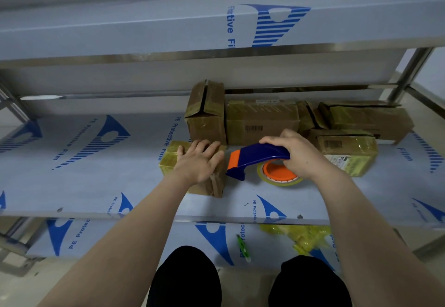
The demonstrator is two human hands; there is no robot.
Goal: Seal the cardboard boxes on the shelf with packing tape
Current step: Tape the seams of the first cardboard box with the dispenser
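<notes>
i'm pressing my left hand (199, 160) flat on the small box (192, 167), right hand (297, 154) gripping the tape dispenser (255, 160) beside it.

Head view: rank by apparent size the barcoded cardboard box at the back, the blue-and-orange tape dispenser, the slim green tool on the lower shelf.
1. Barcoded brown cardboard box
2. Blue-and-orange plastic tape dispenser
3. Slim green tool
All clearly differ.

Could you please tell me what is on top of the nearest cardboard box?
The left hand lies open and flat on the box. Whatever is beneath the palm is covered.
</notes>
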